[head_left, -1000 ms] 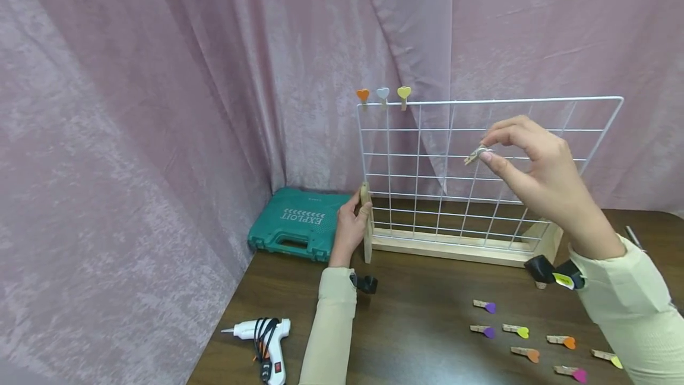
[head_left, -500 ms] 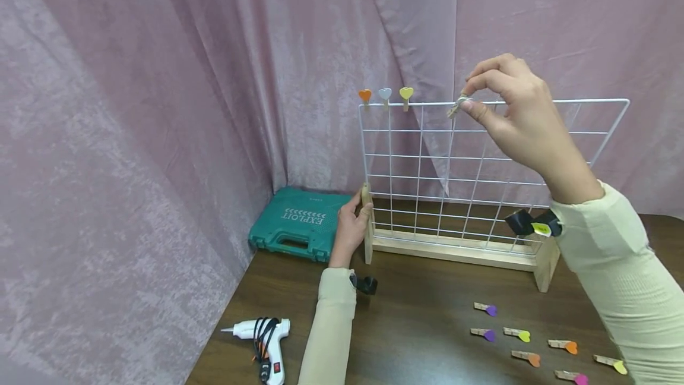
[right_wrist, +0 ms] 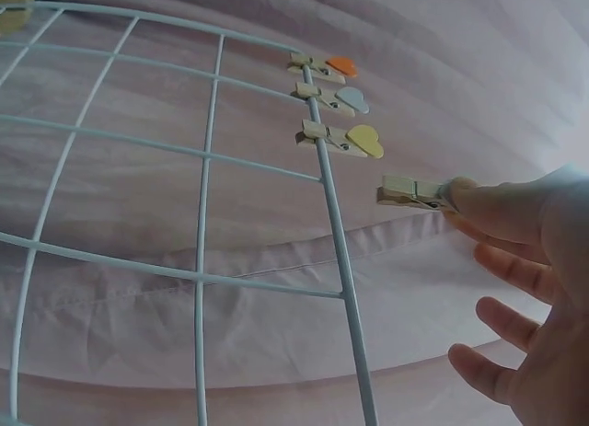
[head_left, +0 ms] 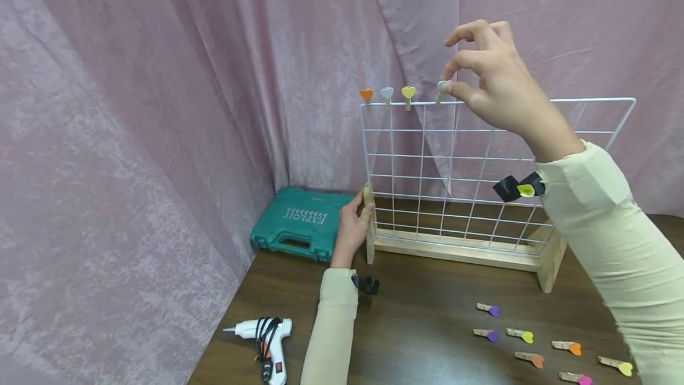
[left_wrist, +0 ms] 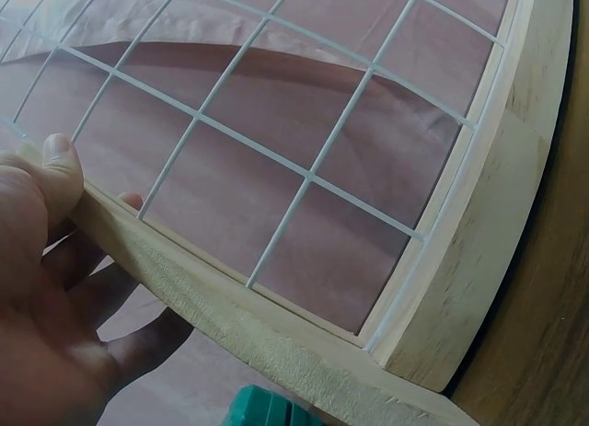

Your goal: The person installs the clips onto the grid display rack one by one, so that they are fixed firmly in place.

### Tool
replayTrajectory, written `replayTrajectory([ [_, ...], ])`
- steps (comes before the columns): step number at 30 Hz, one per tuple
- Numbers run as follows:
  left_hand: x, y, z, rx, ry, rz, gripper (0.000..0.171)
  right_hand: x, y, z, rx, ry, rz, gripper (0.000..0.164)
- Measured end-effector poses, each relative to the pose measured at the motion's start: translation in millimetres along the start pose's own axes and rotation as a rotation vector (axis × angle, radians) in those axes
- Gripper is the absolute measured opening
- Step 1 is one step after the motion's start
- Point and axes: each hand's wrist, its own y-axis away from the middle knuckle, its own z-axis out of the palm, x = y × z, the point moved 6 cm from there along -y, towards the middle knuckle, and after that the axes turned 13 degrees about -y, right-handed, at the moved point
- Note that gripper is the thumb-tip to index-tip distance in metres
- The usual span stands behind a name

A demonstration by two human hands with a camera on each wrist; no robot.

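Observation:
A white wire grid (head_left: 422,178) stands upright in a wooden base (head_left: 454,255). My left hand (head_left: 352,224) grips the base's left upright (head_left: 370,224), thumb on one side and fingers behind, as the left wrist view shows. Between thumb and index finger my right hand (head_left: 488,79) pinches a wooden clothespin (right_wrist: 411,193) near the grid's top bar; in the right wrist view the clothespin's tip is apart from the wire. Its heart is mostly hidden by the fingers. Clipped along the top bar at the left are an orange-heart clothespin (head_left: 366,96), a white-heart one (head_left: 387,95) and a yellow-heart one (head_left: 408,95).
Several heart clothespins lie on the brown table at the front right, among them a purple one (head_left: 488,310) and an orange one (head_left: 529,359). A green case (head_left: 299,224) sits left of the grid. A white glue gun (head_left: 272,346) lies at the front left.
My right hand has risen and moved left with the clothespin, from in front of the grid to the top bar, near the yellow-heart clothespin. The left hand stays on the upright.

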Motion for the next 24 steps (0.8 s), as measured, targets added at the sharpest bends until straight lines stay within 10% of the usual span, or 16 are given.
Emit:
replayTrajectory([
  [24,-6.1,0.3,-2.6,0.004,-0.014,-0.003,0.049,24,-22,16,-0.169,-0.014,0.089,0.005],
])
